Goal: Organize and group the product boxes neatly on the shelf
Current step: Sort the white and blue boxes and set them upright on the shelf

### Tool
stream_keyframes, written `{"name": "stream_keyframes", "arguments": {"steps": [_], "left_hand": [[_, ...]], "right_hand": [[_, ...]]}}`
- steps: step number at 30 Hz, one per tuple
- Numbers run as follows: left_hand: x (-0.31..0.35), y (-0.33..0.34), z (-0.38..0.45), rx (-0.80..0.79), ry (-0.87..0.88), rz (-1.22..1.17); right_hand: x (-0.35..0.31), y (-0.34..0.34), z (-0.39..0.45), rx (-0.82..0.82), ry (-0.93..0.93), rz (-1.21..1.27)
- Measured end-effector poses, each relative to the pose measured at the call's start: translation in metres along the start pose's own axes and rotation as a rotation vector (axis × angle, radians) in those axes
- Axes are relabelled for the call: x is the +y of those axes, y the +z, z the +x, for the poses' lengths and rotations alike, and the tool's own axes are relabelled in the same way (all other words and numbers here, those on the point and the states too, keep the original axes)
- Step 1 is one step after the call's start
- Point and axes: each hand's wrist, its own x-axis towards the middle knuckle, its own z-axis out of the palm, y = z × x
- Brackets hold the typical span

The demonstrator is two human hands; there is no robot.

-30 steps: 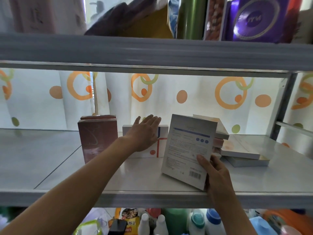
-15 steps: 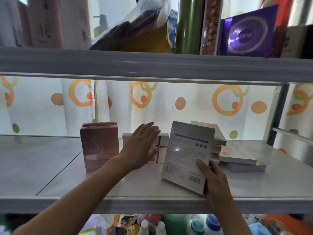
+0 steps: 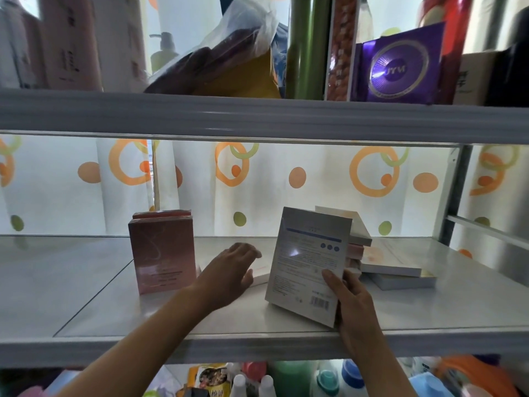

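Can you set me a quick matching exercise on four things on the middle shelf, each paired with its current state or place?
Things:
1. tall reddish-brown glossy box
2. flat white box with blue print and a barcode
3. low white flat box
4. stack of flat pale boxes

States:
A. lying flat under the left hand
B. held tilted on edge by the right hand
C. standing upright, untouched, at the left
D. piled at the right, behind the held box

Pairs: 1-C, 2-B, 3-A, 4-D
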Motion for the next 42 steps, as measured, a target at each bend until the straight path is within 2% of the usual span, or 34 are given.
{"name": "stream_keyframes", "arguments": {"steps": [4, 8, 12, 17, 20, 24, 28, 31, 38, 40, 42], "left_hand": [[0.017, -0.002, -0.004, 0.036, -0.105, -0.171], [0.056, -0.007, -0.006, -0.009, -0.217, -0.363], [0.098, -0.010, -0.009, 0.076, -0.160, -0.435], [0.127, -0.018, 0.008, 0.031, -0.177, -0.629], [0.127, -0.022, 0.015, -0.104, -0.187, -0.955], [0.117, -0.019, 0.012, -0.001, -0.252, -1.064], [0.092, -0.008, 0.005, 0.141, -0.492, -1.241], [0.079, -0.008, -0.003, 0.221, -0.549, -1.303], [0.049, -0.010, -0.015, 0.334, -0.660, -1.362], [0.041, -0.010, -0.019, 0.357, -0.691, -1.375], [0.034, -0.008, -0.024, 0.347, -0.707, -1.370]], "right_hand": [[-0.001, -0.002, 0.000, 0.008, 0.020, 0.034], [-0.005, -0.005, 0.000, 0.036, 0.045, 0.057], [-0.013, -0.002, -0.004, 0.043, 0.002, 0.123], [-0.034, -0.001, -0.013, -0.106, -0.003, 0.203], [-0.039, 0.001, -0.017, -0.148, -0.021, 0.142], [-0.031, 0.005, -0.017, -0.183, -0.078, 0.075], [-0.028, 0.012, -0.016, -0.194, -0.115, -0.253], [-0.027, 0.018, -0.013, -0.187, -0.140, -0.433], [0.002, 0.014, 0.017, 0.103, -0.259, -0.765], [0.006, 0.019, 0.024, 0.089, -0.352, -0.909], [0.006, 0.028, 0.034, 0.065, -0.521, -1.064]]}}
